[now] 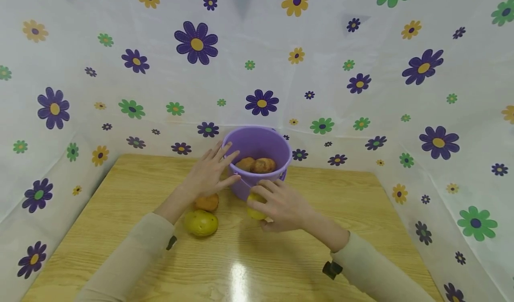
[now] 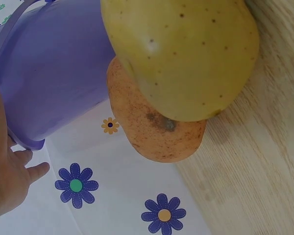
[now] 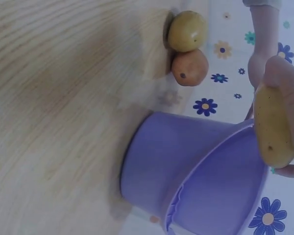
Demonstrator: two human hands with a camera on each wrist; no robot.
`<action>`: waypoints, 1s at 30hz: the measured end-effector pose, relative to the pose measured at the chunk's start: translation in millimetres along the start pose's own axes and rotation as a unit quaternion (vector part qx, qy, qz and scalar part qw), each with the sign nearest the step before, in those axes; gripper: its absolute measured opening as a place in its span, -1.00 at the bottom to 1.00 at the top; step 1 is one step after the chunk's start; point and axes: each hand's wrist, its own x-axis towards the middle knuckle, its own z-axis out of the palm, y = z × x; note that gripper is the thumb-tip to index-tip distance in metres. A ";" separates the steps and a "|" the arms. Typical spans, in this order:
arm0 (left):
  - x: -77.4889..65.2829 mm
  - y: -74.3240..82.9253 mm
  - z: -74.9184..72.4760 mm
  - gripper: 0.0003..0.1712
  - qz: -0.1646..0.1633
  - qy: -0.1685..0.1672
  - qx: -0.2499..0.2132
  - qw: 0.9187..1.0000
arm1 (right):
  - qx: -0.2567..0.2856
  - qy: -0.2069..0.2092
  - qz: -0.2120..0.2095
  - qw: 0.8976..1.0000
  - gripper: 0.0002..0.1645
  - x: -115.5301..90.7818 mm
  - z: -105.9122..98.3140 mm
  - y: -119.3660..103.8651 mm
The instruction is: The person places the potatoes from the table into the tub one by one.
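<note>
A purple bucket (image 1: 257, 132) stands at the back of the table with brown potatoes (image 1: 263, 165) inside. My left hand (image 1: 209, 170) lies against the bucket's left side at the rim, its fingers spread and fairly straight. My right hand (image 1: 285, 206) holds a yellow potato (image 3: 273, 129) between thumb and fingers, in front of the bucket and off the table. Most of that potato is covered by the fingers in the head view. Left of the bucket, below my left wrist, a second yellow potato (image 1: 201, 223) and an orange-brown potato (image 1: 206, 202) sit side by side.
The wooden table (image 1: 341, 204) is enclosed at the back and sides by a white cloth (image 1: 241, 79) printed with flowers. The bucket's handle (image 2: 5, 39) hangs along its side. Light glares off the table's front.
</note>
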 end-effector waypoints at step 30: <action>0.8 -4.0 2.2 -0.10 0.009 0.007 0.009 1.000 | 0.037 0.065 0.069 0.995 -0.33 24.5 0.5 81.4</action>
